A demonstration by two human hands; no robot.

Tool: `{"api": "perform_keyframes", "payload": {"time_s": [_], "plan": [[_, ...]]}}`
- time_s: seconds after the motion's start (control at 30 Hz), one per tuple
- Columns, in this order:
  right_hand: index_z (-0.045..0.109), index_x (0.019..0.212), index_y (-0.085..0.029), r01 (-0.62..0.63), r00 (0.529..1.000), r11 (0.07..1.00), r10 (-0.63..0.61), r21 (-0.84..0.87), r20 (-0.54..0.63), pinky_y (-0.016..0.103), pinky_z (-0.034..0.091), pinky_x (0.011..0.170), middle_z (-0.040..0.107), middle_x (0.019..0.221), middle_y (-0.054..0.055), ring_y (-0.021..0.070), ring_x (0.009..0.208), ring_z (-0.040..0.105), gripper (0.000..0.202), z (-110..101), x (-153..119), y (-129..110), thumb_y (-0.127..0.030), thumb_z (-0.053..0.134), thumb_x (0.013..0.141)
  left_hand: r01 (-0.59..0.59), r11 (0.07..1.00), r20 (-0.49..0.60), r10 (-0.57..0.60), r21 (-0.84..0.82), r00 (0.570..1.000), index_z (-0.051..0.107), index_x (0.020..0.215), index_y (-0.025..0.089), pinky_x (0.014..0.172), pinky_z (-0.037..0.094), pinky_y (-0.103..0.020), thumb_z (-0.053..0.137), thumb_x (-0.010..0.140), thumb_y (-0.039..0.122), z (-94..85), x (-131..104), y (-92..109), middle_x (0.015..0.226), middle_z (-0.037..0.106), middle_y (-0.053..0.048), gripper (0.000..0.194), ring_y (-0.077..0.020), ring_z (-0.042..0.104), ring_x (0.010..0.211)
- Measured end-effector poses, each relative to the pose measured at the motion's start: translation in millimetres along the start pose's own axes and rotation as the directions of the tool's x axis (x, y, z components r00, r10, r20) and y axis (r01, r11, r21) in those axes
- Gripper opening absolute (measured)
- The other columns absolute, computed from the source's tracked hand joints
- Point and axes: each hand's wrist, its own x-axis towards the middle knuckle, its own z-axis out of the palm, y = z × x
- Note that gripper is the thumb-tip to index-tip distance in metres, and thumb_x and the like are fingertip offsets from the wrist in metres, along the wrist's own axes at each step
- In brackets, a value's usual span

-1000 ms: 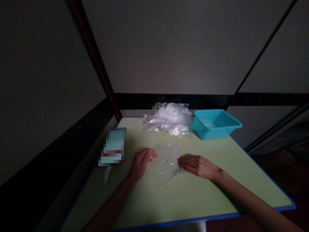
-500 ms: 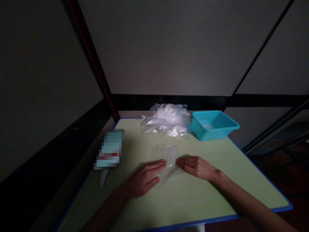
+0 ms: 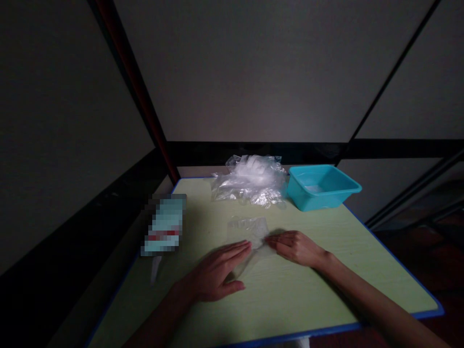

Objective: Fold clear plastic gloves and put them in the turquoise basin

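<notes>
A thin clear plastic bag [image 3: 250,226] lies on the table between my two hands. My left hand [image 3: 219,271] rests on the bag's left side, fingers stretched out flat and thumb spread away toward me. The near part of the bag shows between that thumb and the fingers, with a slanting crease. At the bag's right edge, my right hand [image 3: 293,246] has its fingertips pressed together on the film. How much film is between those fingertips is hard to make out.
Behind the bag sits a crumpled heap of clear plastic bags [image 3: 250,181]. A turquoise plastic basin [image 3: 322,193] stands at the back right. At the left edge is a pixelated pale green item [image 3: 165,224]. The pale table [image 3: 326,299] has a blue rim, with walls behind and left.
My left thumb has spread farther from its fingers, off the bag's near part. The bag's near part has shifted and creased slightly. My right hand has barely moved.
</notes>
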Motion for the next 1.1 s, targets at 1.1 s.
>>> {"api": "perform_keyframes", "payload": {"time_s": [1.1], "plan": [[0.055,0.086,-0.016,-0.466,0.884,0.8,0.411,0.377,0.221,0.024,0.039,0.058,0.059,0.074,0.005,0.0141,0.064,0.055,0.031,-8,13,7,-0.031,0.029,0.092,0.211,0.867,-0.005,-0.239,-0.451,0.971,0.054,0.115,0.022,0.092,0.035,-0.029,0.042,0.085,0.032,-20.8,26,-6,0.117,0.057,0.0,0.034,-0.0192,0.051,0.106]]}}
